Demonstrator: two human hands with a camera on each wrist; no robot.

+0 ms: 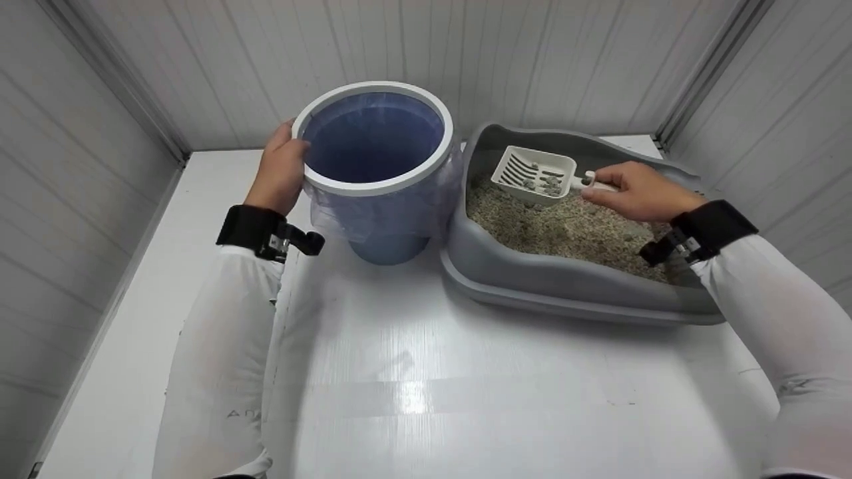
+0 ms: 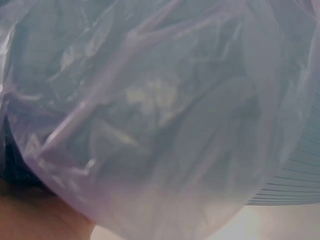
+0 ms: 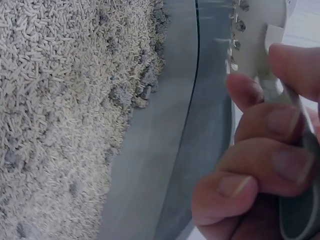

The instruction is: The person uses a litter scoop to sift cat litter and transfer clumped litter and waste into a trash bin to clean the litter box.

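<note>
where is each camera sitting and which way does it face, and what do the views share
Head: worn on the head, looks forward and down at the bin, litter tray and scoop; both sleeves, left hand, right hand show.
Left wrist: pressed close to the bin's plastic liner; a strip of skin at bottom left.
Right wrist: looks along the fingers gripping the scoop's handle, above the litter.
Shared: head and right wrist both show scoop, litter, tray.
</note>
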